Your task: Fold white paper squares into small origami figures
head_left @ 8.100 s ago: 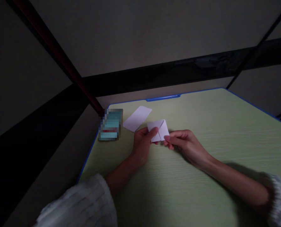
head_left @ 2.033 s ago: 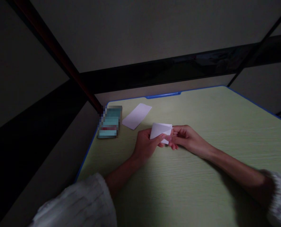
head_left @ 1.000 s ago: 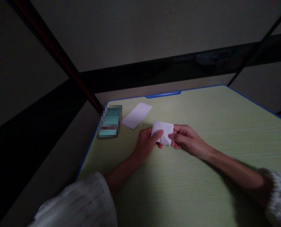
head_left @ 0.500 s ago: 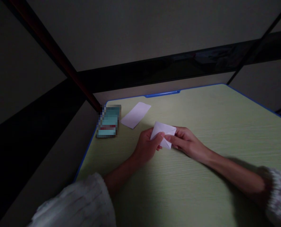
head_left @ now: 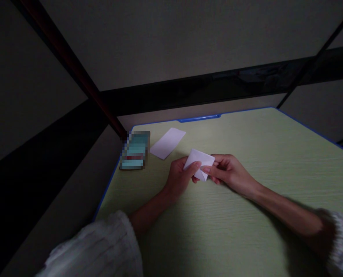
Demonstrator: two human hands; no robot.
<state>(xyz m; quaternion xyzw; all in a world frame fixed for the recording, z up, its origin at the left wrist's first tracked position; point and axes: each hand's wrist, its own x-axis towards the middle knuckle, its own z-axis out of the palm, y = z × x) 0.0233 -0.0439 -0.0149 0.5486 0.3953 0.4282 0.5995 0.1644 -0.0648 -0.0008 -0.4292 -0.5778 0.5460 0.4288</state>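
Note:
A small folded square of white paper (head_left: 201, 157) is held above the table between both hands, its creased flaps facing me. My left hand (head_left: 179, 177) grips it from the left, thumb pressed on the front and fingers behind. On the other side, my right hand (head_left: 227, 171) pinches the right edge, its thumb close to the left thumb near the middle of the square. Most of the fingers behind the paper are hidden.
A flat white strip of paper (head_left: 168, 143) lies behind my left hand. Left of it, at the table's edge, is a blurred-out phone-like object (head_left: 135, 150). The pale table (head_left: 263, 154) has a blue rim and a blue bar (head_left: 199, 118) at the back, against a wall panel.
The view has shifted slightly, so the table sits a little lower. Both hands keep hold of the folded paper, which has tilted slightly; the right thumb has moved a little on it.

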